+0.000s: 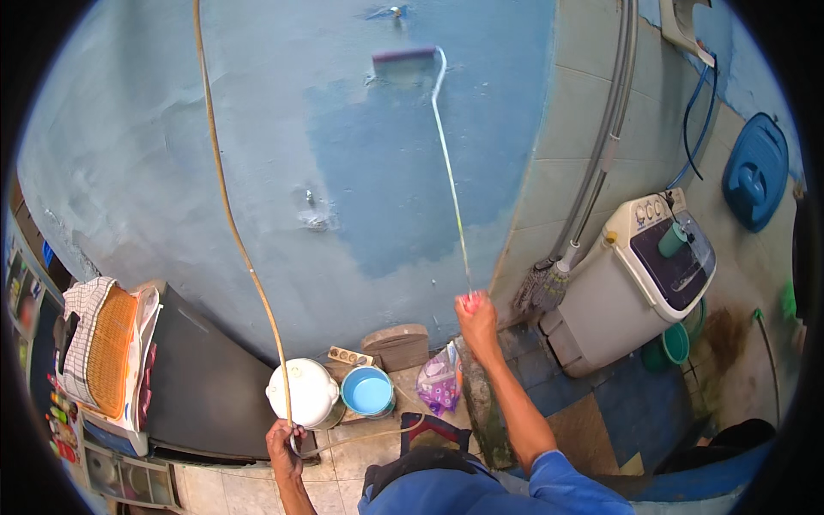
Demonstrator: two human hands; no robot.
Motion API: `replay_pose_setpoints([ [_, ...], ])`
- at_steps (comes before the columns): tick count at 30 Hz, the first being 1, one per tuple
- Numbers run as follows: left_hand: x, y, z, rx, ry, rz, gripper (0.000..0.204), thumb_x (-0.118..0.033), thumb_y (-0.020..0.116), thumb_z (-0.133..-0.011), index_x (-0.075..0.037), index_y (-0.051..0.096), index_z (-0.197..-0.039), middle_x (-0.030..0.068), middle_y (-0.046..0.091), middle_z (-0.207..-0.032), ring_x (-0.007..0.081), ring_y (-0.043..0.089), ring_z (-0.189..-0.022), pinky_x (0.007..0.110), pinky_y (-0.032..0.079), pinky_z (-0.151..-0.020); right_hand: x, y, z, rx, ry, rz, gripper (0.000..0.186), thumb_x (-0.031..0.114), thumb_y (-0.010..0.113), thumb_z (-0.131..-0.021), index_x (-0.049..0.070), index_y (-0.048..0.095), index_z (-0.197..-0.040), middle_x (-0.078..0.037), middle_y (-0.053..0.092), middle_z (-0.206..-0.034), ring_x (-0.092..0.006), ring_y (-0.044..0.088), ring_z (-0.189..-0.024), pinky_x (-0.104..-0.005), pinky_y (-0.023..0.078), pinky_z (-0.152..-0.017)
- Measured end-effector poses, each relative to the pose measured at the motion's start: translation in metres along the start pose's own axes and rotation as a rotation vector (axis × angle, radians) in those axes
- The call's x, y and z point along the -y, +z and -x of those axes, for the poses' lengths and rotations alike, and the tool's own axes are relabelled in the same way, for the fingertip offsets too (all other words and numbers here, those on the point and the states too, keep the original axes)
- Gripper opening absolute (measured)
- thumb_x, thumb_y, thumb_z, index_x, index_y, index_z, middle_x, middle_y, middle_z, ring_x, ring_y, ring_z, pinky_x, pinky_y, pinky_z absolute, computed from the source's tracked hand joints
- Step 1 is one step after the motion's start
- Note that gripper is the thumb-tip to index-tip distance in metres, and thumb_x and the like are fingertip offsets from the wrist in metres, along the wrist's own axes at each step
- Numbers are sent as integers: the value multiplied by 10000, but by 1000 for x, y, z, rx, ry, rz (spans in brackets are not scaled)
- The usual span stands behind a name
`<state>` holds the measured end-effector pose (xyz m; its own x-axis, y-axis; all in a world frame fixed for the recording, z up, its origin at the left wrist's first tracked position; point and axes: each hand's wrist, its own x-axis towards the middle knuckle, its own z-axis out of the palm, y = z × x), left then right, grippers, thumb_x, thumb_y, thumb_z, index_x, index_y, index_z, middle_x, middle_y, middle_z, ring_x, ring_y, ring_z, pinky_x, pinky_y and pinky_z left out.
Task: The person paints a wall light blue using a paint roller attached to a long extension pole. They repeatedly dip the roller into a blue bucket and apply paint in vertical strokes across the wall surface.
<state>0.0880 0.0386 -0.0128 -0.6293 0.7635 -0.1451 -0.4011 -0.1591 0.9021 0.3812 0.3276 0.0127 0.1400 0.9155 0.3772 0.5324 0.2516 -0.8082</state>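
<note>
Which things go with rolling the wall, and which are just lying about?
Job:
paint roller, in the right hand, at the blue wall
bucket of light blue liquid, probably for the roller
tan hose, in the left hand, perhaps only held aside

Lying about:
washing machine
mops
orange basket
purple bag

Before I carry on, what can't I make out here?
All in the head view:
Roller handle: mostly covered by the right hand.
Roller sleeve: blurred, so its surface texture is unclear.
Tan hose: upper end cut off by the top edge.
White container: contents hidden by its lid.
</note>
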Motion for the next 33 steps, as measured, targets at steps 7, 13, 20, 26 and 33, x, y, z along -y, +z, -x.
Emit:
replay_pose_setpoints([
  [7, -7, 7, -4, 7, 23, -10, 149, -180, 533, -750, -40, 513, -705, 37, 507, -636, 149, 532, -625, 266, 469, -598, -21, 17, 19, 3, 66, -69, 265, 183, 649, -738, -35, 512, -803, -212, 561, -643, -360, 575, -618, -413, 444, -569],
  [13, -13, -7, -13, 40, 2, -9, 144, -187, 525, -756, -51, 509, -713, 32, 503, -636, 140, 531, -625, 254, 471, -598, -77, 1, 112, 86, 232, 44, 259, 194, 650, -717, -22, 548, -817, -232, 595, -686, -377, 609, -669, -421, 467, -597],
  [20, -26, -24, -28, 82, -17, -38, 238, -268, 583, -763, -49, 501, -718, 25, 491, -650, 142, 525, -643, 256, 460, -616, -91, -46, 201, 334, 335, 158, 280, 211, 648, -714, -19, 555, -843, -243, 612, -765, -396, 609, -752, -440, 478, -664],
  [26, -34, -37, -40, 131, -96, -27, 238, -259, 592, -763, -51, 484, -722, 29, 480, -661, 147, 521, -675, 257, 461, -641, -78, -82, 242, 577, 313, 276, 349, 169, 643, -708, -10, 464, -948, -255, 599, -758, -415, 599, -771, -447, 478, -681],
  [33, -35, -52, -53, 188, -160, -70, 240, -260, 599, -743, -34, 520, -756, 28, 492, -683, 140, 518, -690, 253, 444, -654, -66, -104, 261, 771, 272, 482, 332, 166, 641, -710, -9, 478, -941, -275, 572, -731, -430, 582, -745, -469, 458, -647],
])
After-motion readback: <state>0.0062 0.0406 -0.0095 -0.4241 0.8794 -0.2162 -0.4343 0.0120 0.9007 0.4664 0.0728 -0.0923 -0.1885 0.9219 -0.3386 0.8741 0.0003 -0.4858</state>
